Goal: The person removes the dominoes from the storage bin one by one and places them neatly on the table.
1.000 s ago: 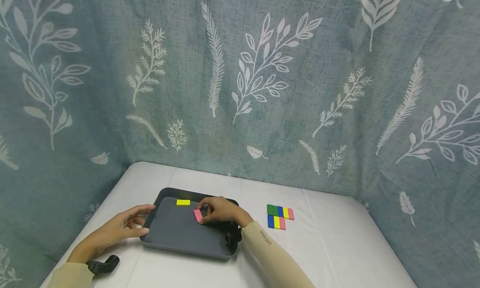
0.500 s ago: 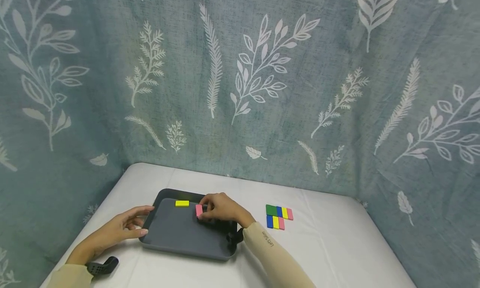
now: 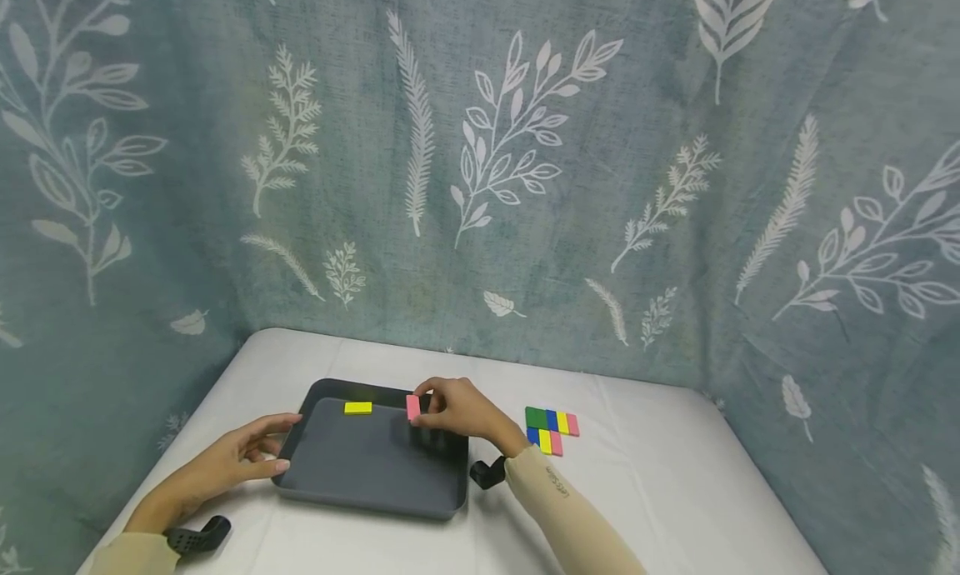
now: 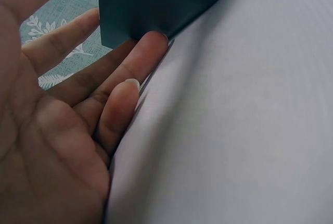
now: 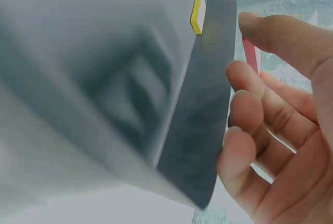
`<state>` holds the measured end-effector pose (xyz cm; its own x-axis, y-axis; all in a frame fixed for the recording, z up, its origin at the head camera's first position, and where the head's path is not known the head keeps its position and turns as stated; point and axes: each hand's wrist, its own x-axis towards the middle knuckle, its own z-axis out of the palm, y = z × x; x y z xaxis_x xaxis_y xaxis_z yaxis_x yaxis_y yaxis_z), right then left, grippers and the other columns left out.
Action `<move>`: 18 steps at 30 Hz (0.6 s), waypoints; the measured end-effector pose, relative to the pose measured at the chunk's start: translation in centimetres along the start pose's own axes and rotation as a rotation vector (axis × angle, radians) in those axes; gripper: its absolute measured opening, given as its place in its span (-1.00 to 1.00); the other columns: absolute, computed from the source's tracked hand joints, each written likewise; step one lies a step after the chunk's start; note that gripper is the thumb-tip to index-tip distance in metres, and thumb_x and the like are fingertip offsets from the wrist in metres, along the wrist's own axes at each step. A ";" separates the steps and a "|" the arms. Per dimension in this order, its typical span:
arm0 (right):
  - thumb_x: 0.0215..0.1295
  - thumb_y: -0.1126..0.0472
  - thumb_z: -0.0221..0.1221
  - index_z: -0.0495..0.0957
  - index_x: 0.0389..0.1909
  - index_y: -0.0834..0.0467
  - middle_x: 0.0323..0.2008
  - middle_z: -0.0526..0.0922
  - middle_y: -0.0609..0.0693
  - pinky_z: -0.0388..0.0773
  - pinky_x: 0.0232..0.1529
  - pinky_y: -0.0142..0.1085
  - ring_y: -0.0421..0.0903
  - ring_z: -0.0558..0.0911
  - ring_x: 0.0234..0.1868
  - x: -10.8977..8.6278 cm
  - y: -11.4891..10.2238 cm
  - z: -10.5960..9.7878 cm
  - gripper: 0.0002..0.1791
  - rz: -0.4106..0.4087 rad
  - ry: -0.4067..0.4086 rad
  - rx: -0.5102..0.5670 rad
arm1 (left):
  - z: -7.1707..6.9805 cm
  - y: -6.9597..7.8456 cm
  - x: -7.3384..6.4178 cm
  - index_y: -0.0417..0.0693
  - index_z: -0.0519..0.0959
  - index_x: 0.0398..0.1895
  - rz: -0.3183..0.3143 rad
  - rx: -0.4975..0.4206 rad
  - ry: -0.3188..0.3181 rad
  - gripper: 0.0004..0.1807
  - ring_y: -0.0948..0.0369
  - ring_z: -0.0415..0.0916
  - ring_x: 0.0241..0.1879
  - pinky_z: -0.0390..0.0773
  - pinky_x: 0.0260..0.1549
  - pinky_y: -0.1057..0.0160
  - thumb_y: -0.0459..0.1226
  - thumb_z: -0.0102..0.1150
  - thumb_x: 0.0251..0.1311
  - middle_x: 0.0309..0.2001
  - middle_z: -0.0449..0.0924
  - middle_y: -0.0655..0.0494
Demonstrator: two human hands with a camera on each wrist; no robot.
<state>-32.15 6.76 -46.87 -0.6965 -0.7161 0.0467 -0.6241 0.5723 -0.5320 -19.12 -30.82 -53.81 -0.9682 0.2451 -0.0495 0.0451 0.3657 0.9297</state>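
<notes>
My right hand [image 3: 468, 408] pinches a small pink block [image 3: 413, 407] between thumb and fingers, over the back right part of a dark grey tray [image 3: 367, 467]. In the right wrist view the pink block [image 5: 251, 54] shows as a strip between the fingertips, above the tray's wall [image 5: 195, 114]. A yellow block [image 3: 357, 408] lies inside the tray near its back wall. At the tray's left side rests my left hand [image 3: 228, 462], fingers loosely bent, thumb and fingertips at the outer wall. The left wrist view shows fingertips [image 4: 151, 49] against the tray's wall [image 4: 151, 5].
Right of the tray, several flat blocks lie side by side in two rows on the white table [image 3: 637, 475]: a green block [image 3: 536, 417] and blue, yellow and pink ones. A patterned teal curtain [image 3: 360, 158] hangs behind the table and at both sides.
My right hand has lifted the pink block and carried it right, toward the tray's back right rim. The left hand stays at the tray's left side. The head view has shifted slightly.
</notes>
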 end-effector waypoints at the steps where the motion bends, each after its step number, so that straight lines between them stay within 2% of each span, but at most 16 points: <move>1: 0.27 -0.02 0.43 0.60 0.15 0.08 -0.50 0.65 -0.22 0.51 -0.39 -0.38 -0.27 0.57 -0.53 -0.2 0.1 -0.2 -0.50 0.001 0.007 0.003 | 0.0 0.0 0.0 0.03 0.24 0.57 0.001 0.000 0.001 -0.17 0.00 0.41 0.18 0.46 0.02 0.02 -0.10 0.39 0.30 0.44 0.32 -0.17; 8: 0.28 -0.02 0.43 0.60 0.14 0.06 -0.51 0.64 -0.18 0.49 -0.40 -0.38 -0.26 0.55 -0.53 -1.5 0.5 -1.4 -0.52 0.006 0.036 0.001 | -0.2 -0.1 0.0 0.00 0.24 0.57 0.025 0.003 0.020 -0.16 0.00 0.43 0.15 0.51 -0.03 0.19 -0.11 0.41 0.28 0.43 0.34 -0.19; 18: 0.28 -0.02 0.43 0.60 0.16 0.07 -0.50 0.61 -0.23 0.48 -0.44 -0.37 -0.27 0.53 -0.56 -4.1 2.5 -2.0 -0.51 -0.010 0.100 -0.024 | -0.1 0.1 0.0 0.01 0.23 0.58 0.008 -0.003 -0.006 -0.17 -0.01 0.41 0.19 0.51 -0.02 0.19 -0.10 0.38 0.31 0.45 0.32 -0.18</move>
<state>-31.54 11.89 -46.70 -0.7215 -0.6788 0.1364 -0.6383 0.5758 -0.5109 -19.09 -30.84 -53.68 -0.9664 0.2530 -0.0443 0.0518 0.3609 0.9311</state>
